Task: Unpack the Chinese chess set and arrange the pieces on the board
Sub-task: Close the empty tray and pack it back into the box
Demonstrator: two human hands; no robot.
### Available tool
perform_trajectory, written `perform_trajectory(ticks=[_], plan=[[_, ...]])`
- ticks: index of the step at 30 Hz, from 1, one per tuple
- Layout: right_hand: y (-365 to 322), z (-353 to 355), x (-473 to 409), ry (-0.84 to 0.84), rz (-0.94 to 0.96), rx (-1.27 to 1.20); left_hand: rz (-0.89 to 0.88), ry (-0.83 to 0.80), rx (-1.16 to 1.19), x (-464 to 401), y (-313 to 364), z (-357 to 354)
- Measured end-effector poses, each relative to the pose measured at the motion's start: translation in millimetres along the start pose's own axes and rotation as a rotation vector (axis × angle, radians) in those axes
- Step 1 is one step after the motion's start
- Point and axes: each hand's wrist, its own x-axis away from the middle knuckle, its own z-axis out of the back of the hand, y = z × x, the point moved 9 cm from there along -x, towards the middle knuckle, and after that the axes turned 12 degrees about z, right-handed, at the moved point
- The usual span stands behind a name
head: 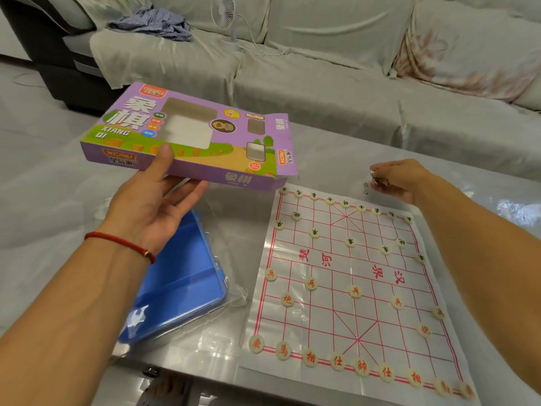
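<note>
My left hand (152,200) holds the purple chess box (193,136) up above the table, thumb on its front edge and fingers underneath. The box's right flap hangs open. On the table to the right lies the white paper board (348,271) with red grid lines. Several cream round pieces stand on it: red-lettered ones (361,366) along the near edge and rows, black-lettered ones (349,242) on the far half. My right hand (395,178) hovers past the board's far edge, its fingers curled round a small metal object (377,178) that looks like keys.
A blue plastic case (181,282) in clear wrapping lies on the glossy table (336,159) under my left forearm. A covered sofa (322,68) with a small white fan (225,13) and a striped cloth (152,23) stands behind the table.
</note>
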Motion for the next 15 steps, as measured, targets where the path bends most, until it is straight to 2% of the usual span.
perform_trajectory(ticks=[4,6,15], plan=[[-3,2,-7,0.096,0.121,0.434,0.001,0.008,-0.005,3,0,3],[-4,-7,-9,0.101,0.158,0.576,-0.005,0.020,-0.010,2,1,6],[-9,-15,-20,0.064,0.067,0.855,-0.014,0.056,0.005,-6,13,14]])
